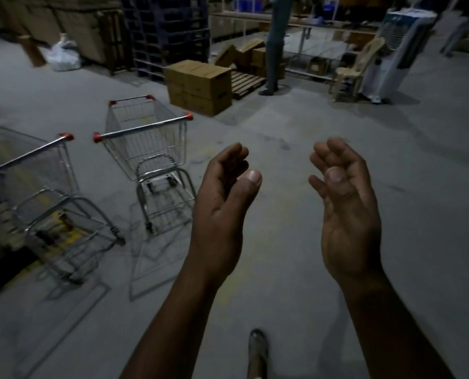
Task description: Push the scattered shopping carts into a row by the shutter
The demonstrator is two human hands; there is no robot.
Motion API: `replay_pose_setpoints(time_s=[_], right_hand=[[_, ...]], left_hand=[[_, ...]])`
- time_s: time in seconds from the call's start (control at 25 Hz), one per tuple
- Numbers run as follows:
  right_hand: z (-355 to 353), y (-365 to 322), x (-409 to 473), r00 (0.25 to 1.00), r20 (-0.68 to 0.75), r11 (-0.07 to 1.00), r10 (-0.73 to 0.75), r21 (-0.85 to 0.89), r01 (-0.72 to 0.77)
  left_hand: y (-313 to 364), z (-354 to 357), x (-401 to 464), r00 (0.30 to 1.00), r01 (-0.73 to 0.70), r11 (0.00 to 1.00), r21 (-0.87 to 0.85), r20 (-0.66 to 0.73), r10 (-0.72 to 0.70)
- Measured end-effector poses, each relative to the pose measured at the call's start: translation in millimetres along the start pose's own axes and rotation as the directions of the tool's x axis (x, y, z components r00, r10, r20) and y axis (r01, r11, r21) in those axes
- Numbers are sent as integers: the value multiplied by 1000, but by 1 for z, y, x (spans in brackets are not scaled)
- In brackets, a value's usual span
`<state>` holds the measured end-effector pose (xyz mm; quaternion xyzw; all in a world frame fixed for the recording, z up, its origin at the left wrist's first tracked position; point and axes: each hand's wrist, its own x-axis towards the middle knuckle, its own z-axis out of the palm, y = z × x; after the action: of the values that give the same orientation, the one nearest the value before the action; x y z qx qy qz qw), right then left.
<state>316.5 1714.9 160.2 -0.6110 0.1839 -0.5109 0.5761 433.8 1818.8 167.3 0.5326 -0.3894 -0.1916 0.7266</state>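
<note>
At left of the head view, two shopping carts stand side by side: the nearer cart (44,192) at the frame edge, the farther cart (148,149) just beside it. No shutter is identifiable, so whether this pair already forms the row is uncertain. Left hand (222,203) and right hand (345,212) hover mid-frame, fingers (236,154) loosely curled, holding nothing.

I see a grey concrete floor (296,127) filling the frame. On it at left stand two shopping carts, the nearer cart (44,192) at the left edge, the farther cart (145,149) just right of it. Upper centre sit stacked cardboard boxes (200,86), a wooden pallet (248,82) beside them; upper right, a plastic chair (356,69).
</note>
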Motion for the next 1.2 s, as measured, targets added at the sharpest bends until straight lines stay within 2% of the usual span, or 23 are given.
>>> replay_pose_setpoints(time_s=[0.28,0.44,0.64,0.72,0.8,0.92,1.08,1.2], right_hand=[[72,90,152,986,163,989,43,134,-65],[123,138,231,956,285,985,64,136,-106],[198,206,309,908,416,987,53,116,-110],[228,235,340,883,469,993,41,80,-88],[258,266,370,861,507,998,43,25,-65],[306,310,413,811,579,993,85,-121,-18],[366,367,468,773,617,962,148,-270,32],[396,411,490,743,630,915,226,-399,59]], left_hand=[[-45,-57,150,983,6,993,121,-181,16],[-70,-87,223,974,33,972,232,-226,21],[-104,-150,298,966,94,947,307,-258,-13],[-121,-182,331,972,106,944,314,-232,-33],[-138,-217,367,979,169,927,336,-165,-119],[-165,-266,424,955,284,840,463,-64,-288],[-205,-327,495,919,341,715,610,-58,-389],[-242,-359,536,879,399,595,697,-107,-464]])
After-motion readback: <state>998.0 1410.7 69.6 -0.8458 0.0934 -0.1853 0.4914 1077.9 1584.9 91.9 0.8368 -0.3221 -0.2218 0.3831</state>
